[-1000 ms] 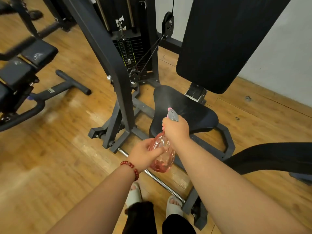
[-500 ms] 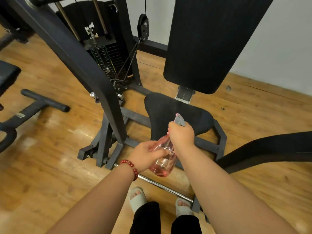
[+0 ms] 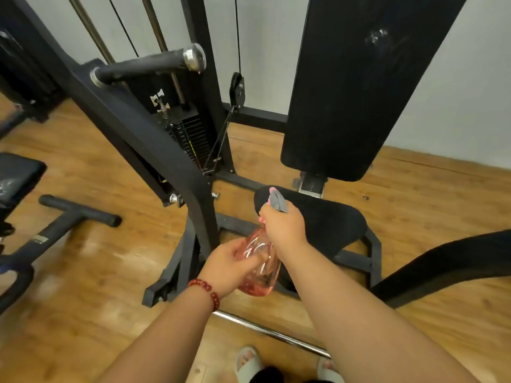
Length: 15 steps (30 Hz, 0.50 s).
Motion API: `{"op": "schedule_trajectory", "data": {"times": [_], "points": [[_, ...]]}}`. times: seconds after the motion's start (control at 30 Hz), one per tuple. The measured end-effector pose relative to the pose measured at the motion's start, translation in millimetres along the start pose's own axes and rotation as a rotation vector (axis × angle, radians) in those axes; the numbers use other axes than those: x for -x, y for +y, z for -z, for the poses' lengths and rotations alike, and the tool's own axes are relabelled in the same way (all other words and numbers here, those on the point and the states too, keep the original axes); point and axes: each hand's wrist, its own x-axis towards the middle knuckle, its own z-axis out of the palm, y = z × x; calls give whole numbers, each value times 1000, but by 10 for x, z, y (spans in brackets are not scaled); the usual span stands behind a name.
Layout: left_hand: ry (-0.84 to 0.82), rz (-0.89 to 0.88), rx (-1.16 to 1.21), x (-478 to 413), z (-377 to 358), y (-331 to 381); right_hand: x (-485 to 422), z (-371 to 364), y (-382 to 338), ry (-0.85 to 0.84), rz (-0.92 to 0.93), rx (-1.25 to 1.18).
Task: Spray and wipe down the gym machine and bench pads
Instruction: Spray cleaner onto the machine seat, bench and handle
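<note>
A clear pink spray bottle (image 3: 260,269) with a grey nozzle (image 3: 278,201) is held over the front of the machine's black seat pad (image 3: 326,225). My right hand (image 3: 283,225) grips the bottle's neck and trigger, the nozzle facing the seat and the tall black back pad (image 3: 356,87). My left hand (image 3: 229,265), with a red bead bracelet on the wrist, holds the bottle's body from the left. A wet-looking smear shows high on the back pad.
The machine's slanted black frame arm (image 3: 132,128), its handle (image 3: 154,66) and weight stack (image 3: 190,139) stand left of the seat. Another bench's pad (image 3: 16,175) and foot bar (image 3: 80,214) lie far left. A curved black arm (image 3: 448,261) crosses right. A chrome bar (image 3: 271,334) lies by my feet.
The view has tilted up and closed in on the machine, bringing the handle and more of the back pad into sight. Both hands have kept hold of the bottle over the seat.
</note>
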Motion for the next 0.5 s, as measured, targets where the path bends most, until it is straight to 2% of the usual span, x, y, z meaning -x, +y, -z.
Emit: {"op": "schedule_trajectory", "data": {"times": [0.13,0.33,0.5], "points": [[75,-89,51,99,308,174,146,-200,-326,-50,157,-45],[214,-259,60,184,690,450,398,-437,-907,-76,457,67],[289,-354,104,221,930,706,475,-642,-1337,-85,565,149]]}}
